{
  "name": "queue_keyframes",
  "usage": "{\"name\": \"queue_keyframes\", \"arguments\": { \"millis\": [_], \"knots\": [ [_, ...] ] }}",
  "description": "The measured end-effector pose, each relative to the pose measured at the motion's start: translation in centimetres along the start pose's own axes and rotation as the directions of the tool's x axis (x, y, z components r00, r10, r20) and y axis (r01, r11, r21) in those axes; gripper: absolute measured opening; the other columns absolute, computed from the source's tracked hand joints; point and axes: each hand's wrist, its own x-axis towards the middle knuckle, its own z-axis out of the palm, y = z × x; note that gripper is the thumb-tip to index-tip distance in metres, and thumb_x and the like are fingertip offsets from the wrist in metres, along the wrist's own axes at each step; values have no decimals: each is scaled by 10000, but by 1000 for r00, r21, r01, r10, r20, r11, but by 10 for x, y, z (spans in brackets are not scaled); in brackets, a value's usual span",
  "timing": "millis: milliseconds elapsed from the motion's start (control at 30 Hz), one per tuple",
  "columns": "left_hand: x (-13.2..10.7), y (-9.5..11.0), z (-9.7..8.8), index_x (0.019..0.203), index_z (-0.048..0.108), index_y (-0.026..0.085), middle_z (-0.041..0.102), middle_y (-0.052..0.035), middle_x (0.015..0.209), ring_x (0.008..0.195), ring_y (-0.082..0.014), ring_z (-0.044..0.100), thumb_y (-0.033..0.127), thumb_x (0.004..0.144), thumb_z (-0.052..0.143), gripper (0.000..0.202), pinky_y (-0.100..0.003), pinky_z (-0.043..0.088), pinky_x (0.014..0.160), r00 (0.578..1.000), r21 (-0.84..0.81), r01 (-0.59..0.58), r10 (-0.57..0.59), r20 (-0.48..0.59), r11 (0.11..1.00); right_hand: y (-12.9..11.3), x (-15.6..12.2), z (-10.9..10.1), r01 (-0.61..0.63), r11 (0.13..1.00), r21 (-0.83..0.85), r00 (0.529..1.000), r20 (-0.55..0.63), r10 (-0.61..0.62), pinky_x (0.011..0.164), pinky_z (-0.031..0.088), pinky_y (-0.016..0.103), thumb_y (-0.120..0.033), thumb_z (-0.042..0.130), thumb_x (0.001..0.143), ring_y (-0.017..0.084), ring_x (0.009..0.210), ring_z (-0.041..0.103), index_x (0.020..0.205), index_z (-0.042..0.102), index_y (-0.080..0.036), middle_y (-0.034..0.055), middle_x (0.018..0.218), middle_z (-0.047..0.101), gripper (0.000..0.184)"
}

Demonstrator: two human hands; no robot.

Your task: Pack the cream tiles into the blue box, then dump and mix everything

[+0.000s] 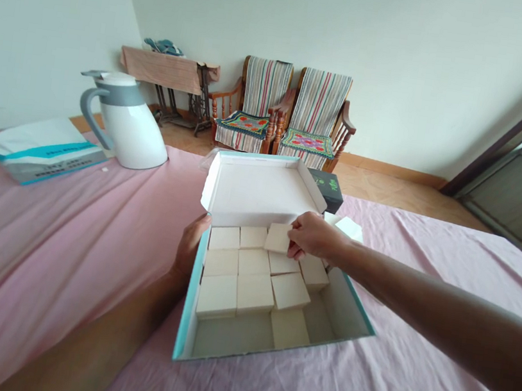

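A teal-edged cardboard box (350,311) sits on the bed-like pink surface with its lid (262,189) tipped back. Inside are rows of small cream-white square boxes (254,293), some slightly askew, and one lies apart near the front wall. My right hand (311,235) reaches over the box's right side, its fingers pinched on the right edge of a small white box (278,237) in the back row, which looks slightly raised. At the left rear corner, my left hand (190,245) grips the cardboard box's side wall, its fingers partly hidden.
A white thermos jug (134,132) and a tissue pack (50,153) stand at the left on the pink cloth (151,219). Behind the lid is a black box (327,189), with white pieces (349,228) near my right wrist. Two wooden chairs (311,112) stand beyond.
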Motion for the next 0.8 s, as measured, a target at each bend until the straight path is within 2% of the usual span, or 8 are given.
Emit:
{"name": "queue_keyframes", "arguments": {
  "millis": [100,133,200,300,367,433,533,800],
  "knots": [
    [1,-4,-1,570,475,216,538,-18,632,718,-211,498,370,742,525,237,-307,431,652,999,60,-39,39,8,997,6,-2,8,-79,985,152,997,-1,80,552,536,227,-71,439,798,154,596,674,888,555,-76,130,724,708,147],
    [1,-5,-1,579,468,214,540,-20,638,725,-209,497,370,756,510,240,-306,433,660,999,78,-45,45,11,996,7,-6,7,-66,992,110,998,-5,67,553,534,231,-89,443,810,156,595,672,951,550,-64,126,722,707,179],
    [2,-7,-2,599,465,205,549,-22,653,741,-203,494,357,774,491,233,-300,437,676,998,112,-52,50,23,992,6,-14,2,10,991,-131,997,-72,-20,581,528,266,-155,478,821,181,611,667,1004,562,-56,116,690,697,224],
    [1,-9,-2,626,482,184,573,-26,687,756,-188,490,319,789,476,212,-287,443,693,997,152,-69,62,53,986,4,-24,-8,163,827,-538,944,-158,-289,709,502,329,-219,546,788,233,763,660,991,612,-88,138,809,693,250],
    [1,-9,-2,627,480,181,572,-27,692,747,-179,490,312,811,447,228,-282,445,689,995,167,-92,83,63,982,4,-25,-10,289,704,-649,887,-95,-452,797,473,341,-201,583,743,253,909,631,1035,615,-106,156,993,665,309],
    [1,-9,-2,623,476,183,562,-25,678,728,-177,490,319,820,431,243,-280,447,674,992,174,-119,109,66,977,6,-24,-7,391,626,-675,856,17,-517,851,449,346,-184,603,710,272,1021,584,1113,591,-101,168,1098,623,412],
    [2,-10,-3,628,489,188,554,-22,657,699,-179,492,334,804,446,232,-283,449,648,987,178,-154,144,67,972,9,-21,2,401,614,-680,872,78,-483,861,438,361,-192,581,728,284,1069,552,1180,552,-90,177,1107,604,465],
    [2,-18,-2,591,425,217,462,-4,523,665,-199,505,403,807,448,285,-289,449,601,988,127,-155,150,45,980,-1,-34,17,238,603,-762,924,-14,-383,748,453,378,-361,536,772,285,913,594,1043,550,-96,170,1001,595,380]
  ]
}}
